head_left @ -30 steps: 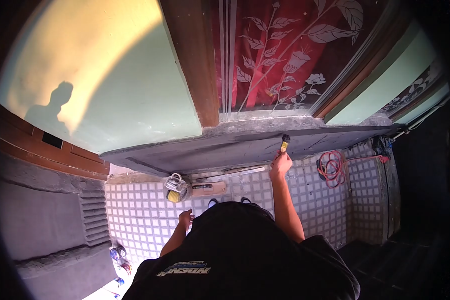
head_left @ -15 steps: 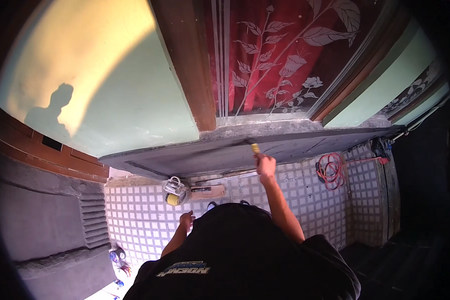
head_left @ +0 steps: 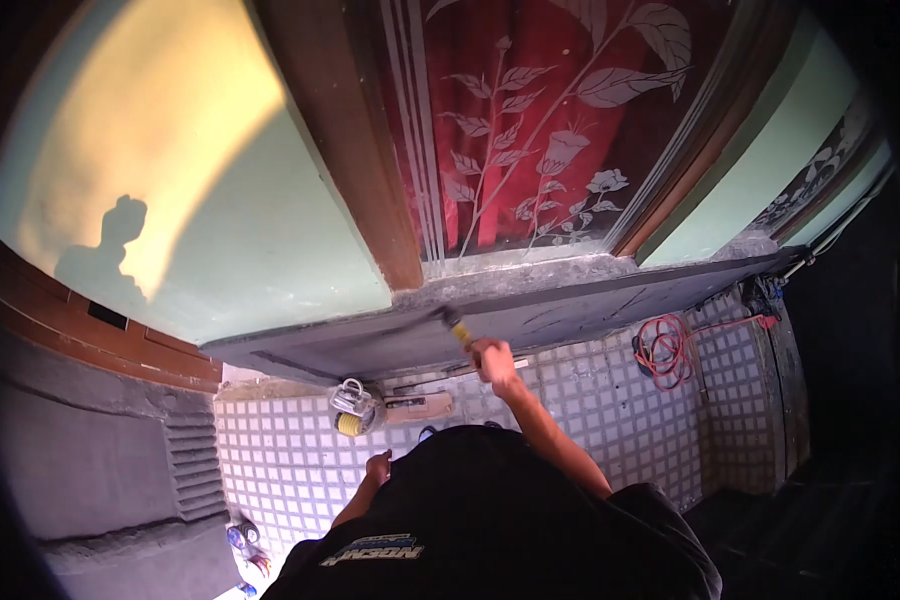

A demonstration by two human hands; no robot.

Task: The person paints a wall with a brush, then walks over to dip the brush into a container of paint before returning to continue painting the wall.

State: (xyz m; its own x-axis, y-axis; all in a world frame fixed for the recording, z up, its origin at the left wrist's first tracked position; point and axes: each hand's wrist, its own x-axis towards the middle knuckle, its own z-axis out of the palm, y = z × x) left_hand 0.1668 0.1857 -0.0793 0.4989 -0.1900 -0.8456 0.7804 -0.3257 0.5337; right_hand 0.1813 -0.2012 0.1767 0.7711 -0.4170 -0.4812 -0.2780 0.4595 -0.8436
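Observation:
My right hand point(head_left: 493, 362) is closed round the yellow handle of a paintbrush point(head_left: 458, 328). The dark bristles touch the upper part of the low grey wall point(head_left: 530, 315) beneath the window, where a darker streak runs off to the left. My left hand point(head_left: 379, 466) hangs beside my body above the tiled floor, its fingers loosely apart with nothing seen in them. Below the wall, a clear bag or container point(head_left: 352, 400) with a yellow roller-like item point(head_left: 349, 425) in it stands nearest to that hand.
A flat piece of cardboard point(head_left: 425, 407) lies by the wall's foot. On the right, a coiled red hose or cable point(head_left: 662, 352) rests on the tiled floor point(head_left: 590, 430). A flower-patterned window point(head_left: 530, 150) rises above the wall. Grey steps point(head_left: 195, 450) are at left.
My right hand has moved the paintbrush left along the grey wall. My left hand stays low beside my body. The view has tilted slightly.

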